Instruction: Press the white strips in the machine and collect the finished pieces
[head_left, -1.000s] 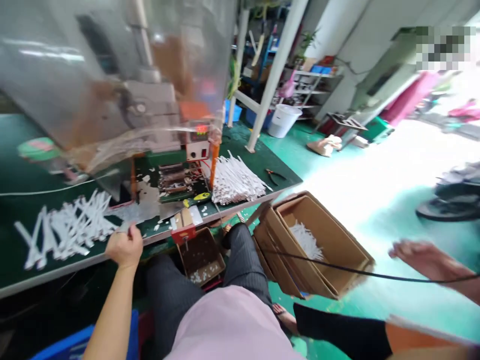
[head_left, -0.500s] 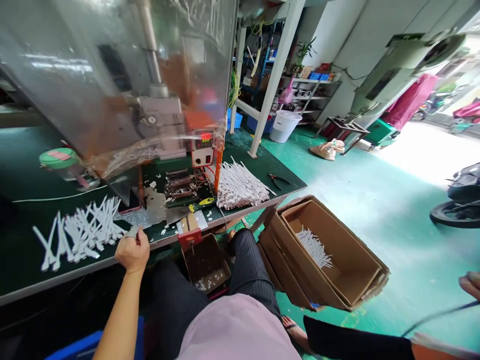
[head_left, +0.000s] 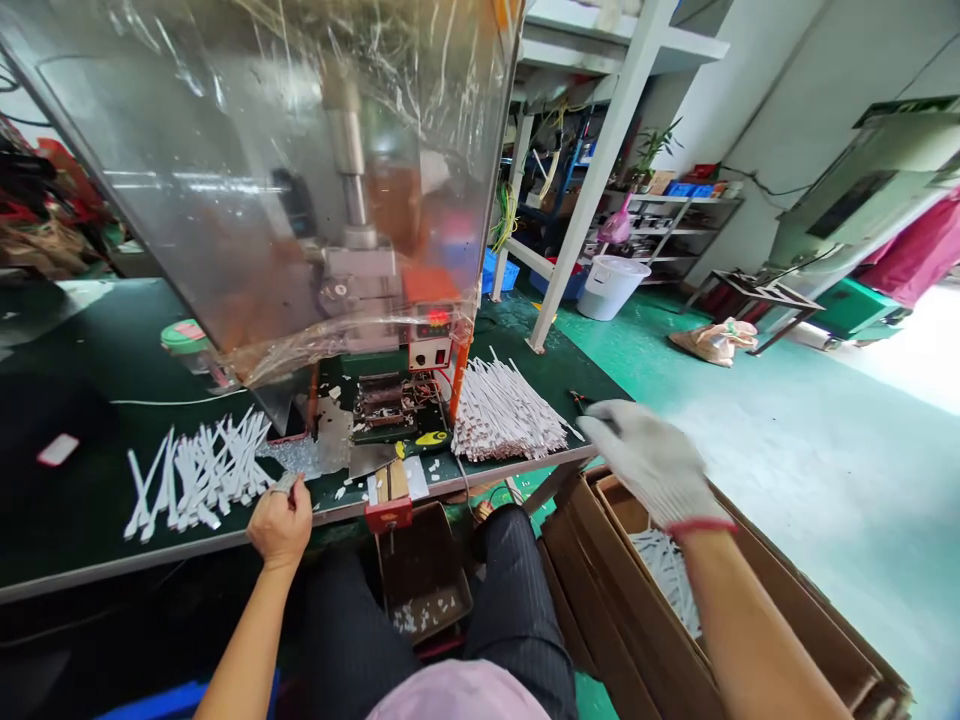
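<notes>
My left hand point(head_left: 280, 522) is bare and closed at the table's front edge, beside small clear pieces point(head_left: 294, 455); its fingers pinch something I cannot make out. A loose pile of white strips point(head_left: 199, 470) lies to its left. My right hand point(head_left: 651, 458), in a white knitted glove with a red cuff, hangs over the table's right corner, close to the pliers point(head_left: 577, 400). Its fingers are partly hidden, and nothing can be made out in them. A dense stack of white strips point(head_left: 510, 412) lies between the hands, right of the shielded machine point(head_left: 360, 270).
A cardboard box point(head_left: 795, 640) with white strips inside stands on the floor under my right forearm. A brown bin point(head_left: 420, 570) with scraps sits below the table edge. A yellow-black tool point(head_left: 427, 441) and a green-lidded jar point(head_left: 186, 340) are on the table.
My gloved right hand has come into view over the table corner. The other person's hand and dark sleeve at the lower right are gone from view. The camera has turned left.
</notes>
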